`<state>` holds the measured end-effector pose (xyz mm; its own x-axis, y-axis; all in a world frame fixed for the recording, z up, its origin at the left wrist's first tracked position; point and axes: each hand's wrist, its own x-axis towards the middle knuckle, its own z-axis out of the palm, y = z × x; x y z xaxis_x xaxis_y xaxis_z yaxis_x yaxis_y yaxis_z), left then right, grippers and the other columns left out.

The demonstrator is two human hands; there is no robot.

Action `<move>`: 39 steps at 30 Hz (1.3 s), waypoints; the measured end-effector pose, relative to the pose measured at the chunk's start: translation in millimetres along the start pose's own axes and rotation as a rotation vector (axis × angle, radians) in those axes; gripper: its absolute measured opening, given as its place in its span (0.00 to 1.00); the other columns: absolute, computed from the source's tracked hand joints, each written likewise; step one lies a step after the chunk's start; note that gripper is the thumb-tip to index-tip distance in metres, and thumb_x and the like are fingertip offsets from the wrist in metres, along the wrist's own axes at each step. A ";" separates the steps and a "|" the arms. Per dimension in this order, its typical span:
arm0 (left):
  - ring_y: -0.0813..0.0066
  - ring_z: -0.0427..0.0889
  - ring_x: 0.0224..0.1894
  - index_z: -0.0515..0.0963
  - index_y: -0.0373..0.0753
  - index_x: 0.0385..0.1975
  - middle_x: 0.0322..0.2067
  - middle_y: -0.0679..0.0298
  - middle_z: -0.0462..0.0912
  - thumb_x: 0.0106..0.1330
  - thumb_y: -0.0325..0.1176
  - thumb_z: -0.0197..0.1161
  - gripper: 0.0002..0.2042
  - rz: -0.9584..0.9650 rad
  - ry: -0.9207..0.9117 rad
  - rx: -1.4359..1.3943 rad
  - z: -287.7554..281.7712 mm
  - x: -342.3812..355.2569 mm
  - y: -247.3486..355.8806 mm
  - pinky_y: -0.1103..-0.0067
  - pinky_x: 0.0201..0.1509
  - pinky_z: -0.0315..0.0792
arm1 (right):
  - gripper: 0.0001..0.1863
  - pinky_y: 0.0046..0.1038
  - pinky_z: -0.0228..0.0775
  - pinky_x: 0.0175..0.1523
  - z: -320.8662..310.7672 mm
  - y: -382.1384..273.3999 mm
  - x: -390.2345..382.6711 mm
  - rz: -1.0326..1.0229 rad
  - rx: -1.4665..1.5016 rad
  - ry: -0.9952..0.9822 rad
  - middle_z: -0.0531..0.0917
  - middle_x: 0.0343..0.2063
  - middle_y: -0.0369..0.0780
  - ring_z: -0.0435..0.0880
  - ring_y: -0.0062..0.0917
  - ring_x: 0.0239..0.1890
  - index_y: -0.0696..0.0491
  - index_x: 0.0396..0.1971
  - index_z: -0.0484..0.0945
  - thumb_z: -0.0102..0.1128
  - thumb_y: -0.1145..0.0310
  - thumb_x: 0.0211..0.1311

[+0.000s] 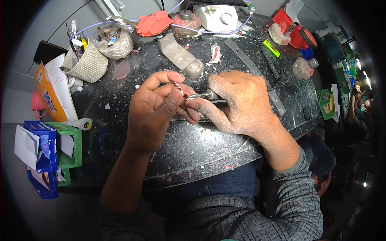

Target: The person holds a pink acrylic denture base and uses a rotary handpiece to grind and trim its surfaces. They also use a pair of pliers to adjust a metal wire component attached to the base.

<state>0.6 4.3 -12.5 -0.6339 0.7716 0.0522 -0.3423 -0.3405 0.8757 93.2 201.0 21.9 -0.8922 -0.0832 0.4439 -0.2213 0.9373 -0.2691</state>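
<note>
My left hand point(149, 105) is closed in a pinch on a small dark-red and white piece point(185, 95), mostly covered by the fingers. A slim metal rotary handpiece point(210, 94) sits in my right hand point(243, 102), which is dusted with white powder. Its thin tip meets or nearly meets the piece; I cannot tell which. Both hands are over the middle of a dark speckled table point(181, 154). Just beyond them lies a grey rounded block point(181, 56), with a small white and red fragment point(215, 54) to its right.
White and pink crumbs litter the tabletop. At the back stand red sheets point(154, 24), a glass jar point(186, 23) and a white machine with a knob point(217, 20). A woven basket point(89, 64) is at left; a ruler point(241, 57) and green lighter point(271, 48) at right.
</note>
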 end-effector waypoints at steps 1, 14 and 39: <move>0.62 0.87 0.36 0.63 0.29 0.60 0.43 0.47 0.83 0.77 0.29 0.57 0.18 0.002 -0.004 -0.003 -0.3 0.2 -0.2 0.69 0.39 0.81 | 0.28 0.36 0.74 0.26 -0.1 -0.2 0.0 0.000 0.002 0.002 0.80 0.16 0.40 0.82 0.35 0.20 0.54 0.25 0.81 0.67 0.39 0.60; 0.62 0.86 0.37 0.62 0.29 0.60 0.43 0.48 0.81 0.77 0.29 0.56 0.18 -0.026 0.012 -0.054 0.4 -0.1 -2.2 0.69 0.40 0.82 | 0.29 0.37 0.75 0.28 1.2 0.3 -0.4 0.018 -0.009 0.001 0.81 0.17 0.41 0.83 0.36 0.21 0.54 0.24 0.80 0.66 0.39 0.61; 0.66 0.85 0.31 0.65 0.27 0.57 0.36 0.50 0.83 0.78 0.27 0.55 0.14 0.047 0.097 0.144 4.6 0.2 -1.6 0.73 0.35 0.81 | 0.25 0.38 0.76 0.28 0.8 2.4 0.2 0.014 -0.046 -0.058 0.82 0.18 0.41 0.85 0.37 0.23 0.53 0.27 0.81 0.67 0.42 0.61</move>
<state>4.2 7.6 -11.6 -0.7131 0.6990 0.0538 -0.2125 -0.2888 0.9335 92.2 202.9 20.7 -0.9168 -0.0885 0.3895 -0.1916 0.9531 -0.2343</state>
